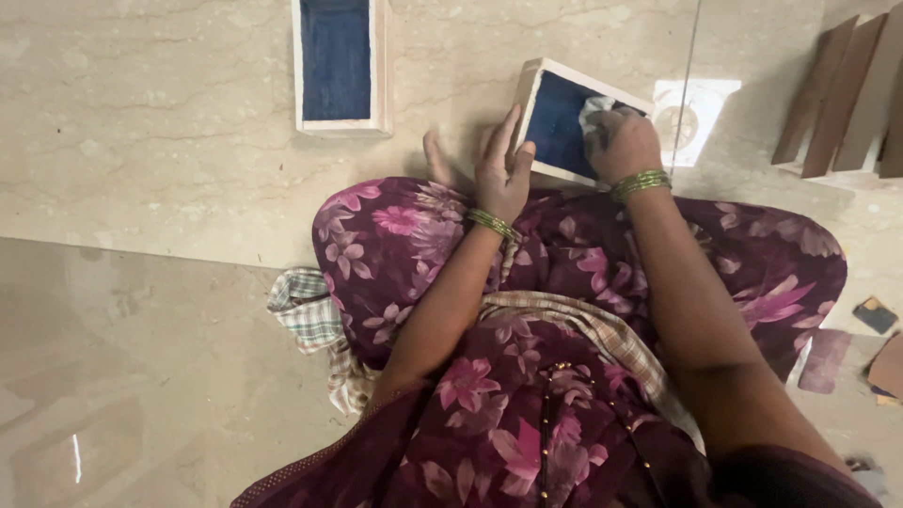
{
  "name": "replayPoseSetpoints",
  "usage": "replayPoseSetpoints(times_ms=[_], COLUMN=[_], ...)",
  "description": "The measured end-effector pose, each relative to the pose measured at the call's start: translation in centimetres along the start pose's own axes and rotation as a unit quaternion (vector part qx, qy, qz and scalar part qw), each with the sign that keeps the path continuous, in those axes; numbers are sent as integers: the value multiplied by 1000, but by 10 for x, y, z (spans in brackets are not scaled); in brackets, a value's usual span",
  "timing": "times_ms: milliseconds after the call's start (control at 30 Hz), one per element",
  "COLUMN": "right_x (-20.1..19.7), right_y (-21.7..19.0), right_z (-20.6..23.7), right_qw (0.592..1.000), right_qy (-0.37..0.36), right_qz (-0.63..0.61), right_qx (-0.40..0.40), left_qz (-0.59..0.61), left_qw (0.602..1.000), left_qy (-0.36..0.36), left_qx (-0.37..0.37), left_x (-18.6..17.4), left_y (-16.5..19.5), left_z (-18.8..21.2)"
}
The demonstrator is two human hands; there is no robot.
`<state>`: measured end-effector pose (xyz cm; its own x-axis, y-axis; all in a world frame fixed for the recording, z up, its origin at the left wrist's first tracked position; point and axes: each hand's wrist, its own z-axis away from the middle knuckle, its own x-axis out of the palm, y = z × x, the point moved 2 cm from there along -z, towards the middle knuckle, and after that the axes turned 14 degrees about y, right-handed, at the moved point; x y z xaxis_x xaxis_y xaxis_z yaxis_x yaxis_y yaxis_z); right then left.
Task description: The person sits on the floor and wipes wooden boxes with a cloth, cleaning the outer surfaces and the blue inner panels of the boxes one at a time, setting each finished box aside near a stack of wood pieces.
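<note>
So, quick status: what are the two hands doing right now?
Left hand steadies the blue-lined wooden box. Right hand presses a pale cloth inside it. Nothing blocking.

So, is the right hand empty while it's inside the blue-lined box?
No, the right hand presses a pale cloth against the blue lining of the box.

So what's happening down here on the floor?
A person sits on the marble floor working on a small wooden box lined in blue. The left hand steadies its near edge, while the right hand presses a pale cloth into the lining. A second blue-lined box lies apart, and brown boards lean nearby.
</note>
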<state>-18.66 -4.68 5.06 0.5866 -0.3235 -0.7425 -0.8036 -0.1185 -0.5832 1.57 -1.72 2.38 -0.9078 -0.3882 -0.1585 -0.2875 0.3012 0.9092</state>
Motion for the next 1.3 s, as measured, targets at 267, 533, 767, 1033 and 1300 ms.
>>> replayPoseSetpoints(times_ms=[267, 533, 767, 1033, 1300], right_x=[-1, 5, 12, -4, 6], right_y=[-33, -30, 12, -25, -29], right_z=[8, 8, 2, 6, 11], right_qw=[962, 954, 930, 972, 971], right_qy=[46, -171, -276, 56, -41], right_qz=[-172, -246, 238, 46, 204], right_qx=[-208, -14, 41, -222, -118], left_qz=[-6, 8, 19, -15, 13], left_qw=[1000, 999, 999, 1000, 999], left_qy=[-26, -26, -6, -2, 0], left_qx=[12, 45, -26, -5, -43], left_x=[3, 4, 2, 0, 3], left_y=[2, 6, 5, 10, 8], left_z=[2, 5, 1, 2, 3])
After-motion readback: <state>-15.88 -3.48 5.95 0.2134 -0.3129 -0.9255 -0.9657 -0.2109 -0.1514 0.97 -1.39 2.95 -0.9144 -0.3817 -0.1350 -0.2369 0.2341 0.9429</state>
